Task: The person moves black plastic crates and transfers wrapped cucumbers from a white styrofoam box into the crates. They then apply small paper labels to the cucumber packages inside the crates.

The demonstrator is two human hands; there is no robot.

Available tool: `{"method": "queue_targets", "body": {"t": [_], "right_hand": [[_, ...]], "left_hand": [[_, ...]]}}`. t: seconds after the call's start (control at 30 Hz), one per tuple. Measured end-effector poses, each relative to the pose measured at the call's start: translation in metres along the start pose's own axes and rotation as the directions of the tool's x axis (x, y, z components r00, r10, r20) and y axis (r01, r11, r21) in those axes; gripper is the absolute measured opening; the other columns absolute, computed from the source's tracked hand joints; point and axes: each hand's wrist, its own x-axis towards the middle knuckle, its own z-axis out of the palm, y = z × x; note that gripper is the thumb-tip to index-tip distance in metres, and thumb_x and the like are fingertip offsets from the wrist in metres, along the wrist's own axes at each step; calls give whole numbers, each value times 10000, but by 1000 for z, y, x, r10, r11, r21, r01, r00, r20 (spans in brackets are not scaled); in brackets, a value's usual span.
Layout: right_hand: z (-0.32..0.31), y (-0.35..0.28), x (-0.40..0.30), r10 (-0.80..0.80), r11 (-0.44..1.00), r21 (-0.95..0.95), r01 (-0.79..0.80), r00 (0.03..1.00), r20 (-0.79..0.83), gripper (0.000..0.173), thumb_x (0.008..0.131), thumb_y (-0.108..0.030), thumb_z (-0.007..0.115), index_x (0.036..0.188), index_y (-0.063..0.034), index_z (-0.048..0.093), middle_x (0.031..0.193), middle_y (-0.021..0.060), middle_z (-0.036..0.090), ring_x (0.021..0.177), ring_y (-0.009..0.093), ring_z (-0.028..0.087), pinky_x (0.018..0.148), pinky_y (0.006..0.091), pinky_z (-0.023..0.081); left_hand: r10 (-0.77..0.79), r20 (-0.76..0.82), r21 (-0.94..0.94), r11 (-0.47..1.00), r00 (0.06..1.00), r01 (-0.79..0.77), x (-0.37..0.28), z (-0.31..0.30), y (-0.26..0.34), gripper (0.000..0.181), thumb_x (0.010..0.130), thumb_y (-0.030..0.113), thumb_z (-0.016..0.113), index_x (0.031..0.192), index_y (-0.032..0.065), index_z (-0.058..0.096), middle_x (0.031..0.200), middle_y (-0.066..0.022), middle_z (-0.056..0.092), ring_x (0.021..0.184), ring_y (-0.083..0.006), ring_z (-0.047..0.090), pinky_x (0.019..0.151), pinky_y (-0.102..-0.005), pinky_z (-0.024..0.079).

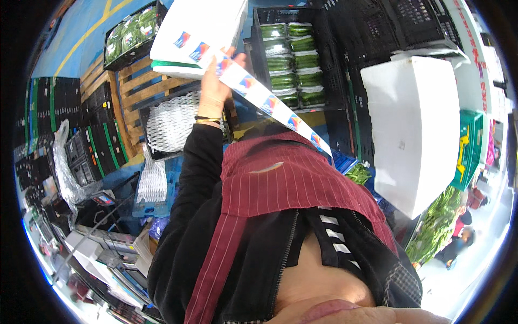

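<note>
My left hand [216, 83], with a dark band and a gold-coloured one at the wrist, is at a long white strip of printed stickers [269, 104]. The strip passes between the thumb and the fingers, which show beyond its far edge. One end lies over a white foam box [210, 20] with a green layer at its lower edge. The other end runs down to the right, beside the maroon pinstriped apron [275, 182] that I wear. My right hand is out of view. In front of me, a black crate [265, 60] holds wrapped packs of green vegetables [303, 58].
White foam boxes [408, 133] stand at the right beside a green crate [469, 150] and leafy greens [433, 227]. At left are a wooden pallet [139, 87], stacked black crates [89, 150] and white foam netting [174, 121]. People [459, 239] are at the far right.
</note>
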Motion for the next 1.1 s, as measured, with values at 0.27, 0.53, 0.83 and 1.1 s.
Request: {"method": "queue_targets", "body": {"t": [0.27, 0.53, 0.83, 1.1], "right_hand": [[-366, -309, 19, -442, 85, 549, 832, 525, -727, 502, 892, -226, 615, 1276, 42, 437, 1129, 142, 611, 1046, 194, 577, 901, 315, 455], [-492, -395, 88, -784, 44, 480, 876, 328, -527, 406, 919, -274, 575, 1209, 6, 525, 1003, 97, 649, 849, 112, 608, 768, 253, 502], [-434, -369, 165, -577, 228, 546, 806, 563, -591, 176, 847, -143, 666, 947, 0, 643, 816, 9, 656, 738, 54, 584, 657, 228, 477], [-415, -355, 218, -348, 221, 645, 731, 677, -648, 199, 836, -148, 685, 908, 32, 639, 804, 44, 658, 690, 59, 577, 603, 234, 477]], "left_hand": [[-178, 251, 298, 949, 952, 99, -28, 76, -116, 464, 960, 256, 469, 1286, -67, 400, 1218, -214, 543, 1115, -347, 553, 977, -436, 438], [-375, 56, 21, 927, 925, 375, -19, 55, -209, 473, 948, 313, 497, 1288, -11, 436, 1230, -160, 556, 1138, -296, 541, 930, -405, 465], [-449, -26, 364, 828, 893, 427, 21, -1, -263, 378, 930, 308, 558, 1173, 21, 589, 1051, -47, 641, 953, -84, 563, 820, -252, 464], [-82, -338, 446, 863, 937, 236, 62, -6, -263, 220, 855, 86, 651, 1036, -36, 622, 892, -53, 664, 776, -81, 590, 708, -227, 489]]}}
